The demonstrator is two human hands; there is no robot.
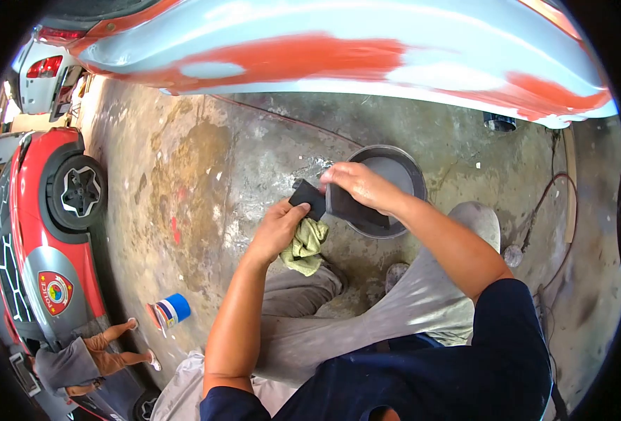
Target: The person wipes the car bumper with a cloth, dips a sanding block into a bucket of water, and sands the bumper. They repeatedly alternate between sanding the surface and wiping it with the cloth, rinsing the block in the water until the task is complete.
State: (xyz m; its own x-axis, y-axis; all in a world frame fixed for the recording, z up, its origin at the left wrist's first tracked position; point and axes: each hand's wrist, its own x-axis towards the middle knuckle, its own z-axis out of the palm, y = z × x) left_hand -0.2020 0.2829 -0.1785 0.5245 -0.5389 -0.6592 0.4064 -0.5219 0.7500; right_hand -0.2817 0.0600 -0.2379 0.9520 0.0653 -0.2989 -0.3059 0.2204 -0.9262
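My left hand (281, 228) is closed around a small black block (309, 199) and a yellow-green cloth (305, 247), which hangs below the fingers. My right hand (358, 186) grips a dark rectangular piece (352, 208), held over the near-left edge of a round bucket. The two dark pieces meet or nearly meet between my hands. Greyish liquid shows inside the dark bucket (423, 184), which stands on the floor in front of my knees.
A car body panel with red and pale blue patches (289, 57) spans the top. At left are a red and grey car (63, 263), a blue pail (176, 309) and another person (68, 361). A hose (566, 263) lies at right on the concrete floor (163, 154).
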